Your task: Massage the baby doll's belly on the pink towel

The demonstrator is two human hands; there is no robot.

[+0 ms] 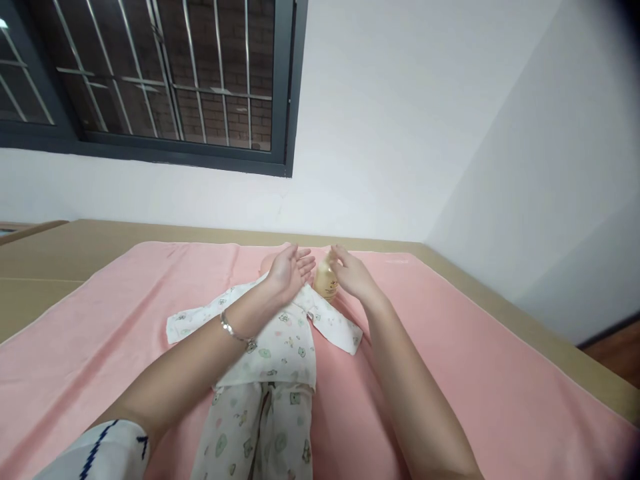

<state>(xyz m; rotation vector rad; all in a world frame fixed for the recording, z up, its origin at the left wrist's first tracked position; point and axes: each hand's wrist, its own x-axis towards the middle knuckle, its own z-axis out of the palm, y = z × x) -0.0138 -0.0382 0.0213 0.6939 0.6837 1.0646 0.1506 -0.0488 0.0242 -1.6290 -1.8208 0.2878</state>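
My left hand (pixel 293 272) is held palm up with its fingers stretched out, beside the bottle's top. A yellowish pump bottle (pixel 326 281) with dark lettering stands on the pink cloth. My right hand (pixel 353 272) has its fingers curled at the bottle's top, and they partly cover the pump. Below my left arm lies a small white printed top (pixel 285 347) with its sleeves spread, above matching trousers (pixel 287 427). At the collar, a rounded pink shape (pixel 267 264), like a doll's head, is mostly hidden behind my left hand.
The pink cloth (pixel 440 360) is spread over a tan surface (pixel 115 233) and has some creases. A white wall (pixel 370 133) rises behind it. At the upper left is a dark-framed window (pixel 287 93) with metal bars.
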